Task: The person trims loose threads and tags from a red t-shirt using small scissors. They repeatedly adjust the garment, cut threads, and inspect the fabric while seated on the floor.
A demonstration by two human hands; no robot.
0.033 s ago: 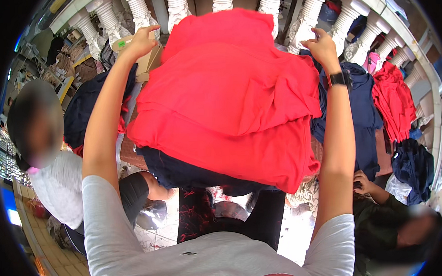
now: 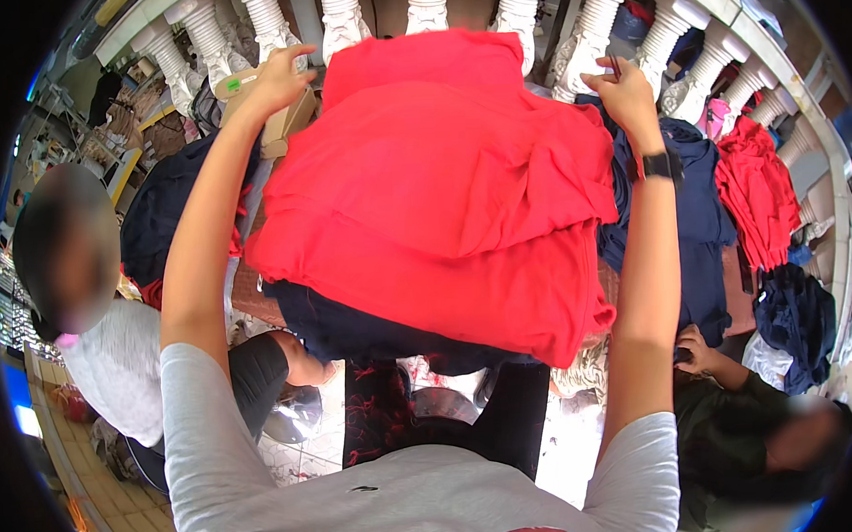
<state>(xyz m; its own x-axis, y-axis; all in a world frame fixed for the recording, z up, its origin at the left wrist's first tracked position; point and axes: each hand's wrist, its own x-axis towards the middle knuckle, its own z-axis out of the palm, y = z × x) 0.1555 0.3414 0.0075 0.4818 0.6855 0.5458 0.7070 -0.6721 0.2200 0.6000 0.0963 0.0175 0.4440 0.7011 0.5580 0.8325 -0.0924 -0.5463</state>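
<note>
— What's in the middle of it all?

— A red garment [image 2: 442,189], folded over itself in broad layers, spread on top of a pile. It fills the centre of the view, between the person's two outstretched arms. A dark navy garment [image 2: 372,330] lies under it and shows along its near edge.

— And the hands?

— The left hand [image 2: 280,77] is at the far left corner of the red garment, fingers spread and loosely curled. It hovers right at the cloth's edge and over a cardboard box [image 2: 282,125] — whether it pinches the cloth I cannot tell. The right hand [image 2: 623,91] is at the far right corner, fingers bent in, seemingly closed on the cloth's edge. A black watch [image 2: 662,165] sits on that wrist.

— Any labels or packages?

— The cardboard box is plain brown, lying just left of the red garment. It carries a small green sticker [image 2: 235,84] near its far end, just beside the left hand.

— What's around that?

— A row of white balusters [image 2: 424,5] curves along the far side. To the right hang more clothes: a navy shirt [image 2: 700,225], then a red shirt [image 2: 756,195], with a pink bit behind. More dark navy cloth [image 2: 162,216] lies left of the left arm.

— Anyone else there?

— Two people, low down. One in a white top [image 2: 117,365] sits at the left; another in a dark green top [image 2: 728,443] is at the lower right, well apart from the red garment.
</note>
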